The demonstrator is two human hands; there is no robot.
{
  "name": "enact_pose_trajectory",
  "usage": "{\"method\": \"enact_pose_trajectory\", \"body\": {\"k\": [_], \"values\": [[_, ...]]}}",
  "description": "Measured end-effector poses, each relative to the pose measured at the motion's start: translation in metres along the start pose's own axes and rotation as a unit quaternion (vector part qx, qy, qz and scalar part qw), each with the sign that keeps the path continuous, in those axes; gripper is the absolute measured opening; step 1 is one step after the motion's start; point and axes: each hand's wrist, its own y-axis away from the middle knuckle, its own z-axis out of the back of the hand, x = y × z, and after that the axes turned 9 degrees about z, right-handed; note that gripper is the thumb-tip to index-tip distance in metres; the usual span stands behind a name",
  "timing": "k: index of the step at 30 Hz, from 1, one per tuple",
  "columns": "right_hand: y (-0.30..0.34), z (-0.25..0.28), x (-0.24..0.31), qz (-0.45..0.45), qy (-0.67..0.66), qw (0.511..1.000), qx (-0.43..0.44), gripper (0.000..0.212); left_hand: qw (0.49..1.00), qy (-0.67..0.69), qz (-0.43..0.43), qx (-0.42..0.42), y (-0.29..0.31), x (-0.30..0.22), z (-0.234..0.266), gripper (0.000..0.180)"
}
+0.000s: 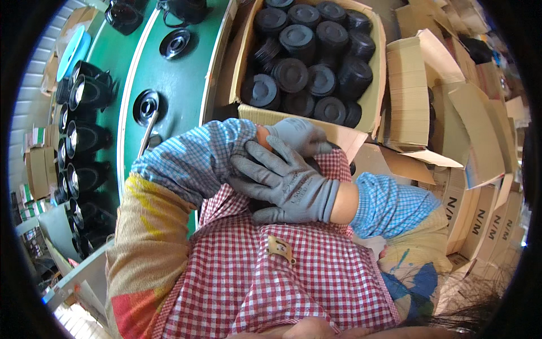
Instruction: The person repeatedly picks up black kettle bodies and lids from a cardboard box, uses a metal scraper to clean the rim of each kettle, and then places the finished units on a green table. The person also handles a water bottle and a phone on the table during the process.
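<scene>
Below open brown carton of black round parts — gloved right hand flat, released, on left sleeve; left hand unclear.

Bare green counter lies open between two black discs and — room for the hands to pass there. The counter's left edge is walled by a row of black housings. Ahead, the cardboard box is packed full of black caps. To the right, stacked flat cartons block the way.
</scene>
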Motion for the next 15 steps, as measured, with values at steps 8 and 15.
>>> {"method": "enact_pose_trajectory", "body": {"k": [8, 15], "values": [[0.046, -0.001, -0.048, -0.012, -0.085, 0.996, 0.0, 0.071, 0.967, -0.034, -0.246, -0.065, 0.022, 0.015, -0.009, 0.035], [0.018, 0.015, -0.008, -0.01, 0.023, 0.999, -0.025, 0.072, 0.984, -0.135, -0.118, 0.024, -0.021, -0.015, 0.004, 0.044]]}}
